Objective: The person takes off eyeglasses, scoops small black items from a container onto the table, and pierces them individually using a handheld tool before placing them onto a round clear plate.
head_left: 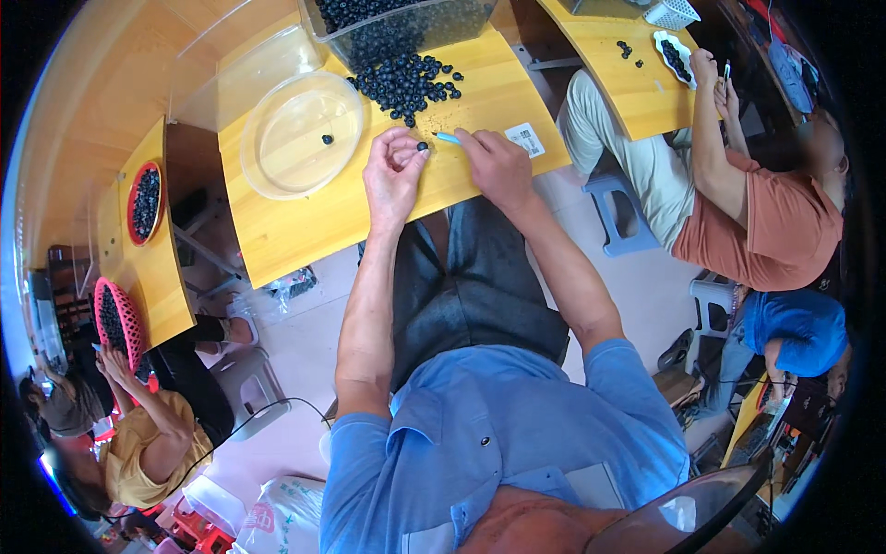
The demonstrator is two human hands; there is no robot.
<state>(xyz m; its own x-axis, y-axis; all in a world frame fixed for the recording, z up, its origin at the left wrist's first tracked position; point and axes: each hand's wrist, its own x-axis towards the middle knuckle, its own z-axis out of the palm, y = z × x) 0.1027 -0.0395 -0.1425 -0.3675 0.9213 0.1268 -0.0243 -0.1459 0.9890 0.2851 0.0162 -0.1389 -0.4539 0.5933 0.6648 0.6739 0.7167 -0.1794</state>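
Observation:
My left hand (391, 175) pinches a small black ball (423, 146) between thumb and fingertips, just above the front part of the yellow table (305, 235). Closed around a slim teal pen-like tool (447, 138), my right hand (500, 168) points its tip leftward at the ball, a little apart from it. Beyond both hands lies a loose heap of similar black balls (397, 88), spilling from a clear plastic tub (420, 35). To the left sits a shallow round clear tray (263, 171) with one black ball (328, 139) in it. The balls' exact kind cannot be made out.
A white label (524, 139) lies at the table's right. At the right, a person in an orange-brown shirt (766, 222) works beside a blue stool (616, 217). On the left, a person in yellow (157, 448) sits by a pink basket (135, 323) and a red tray (161, 212).

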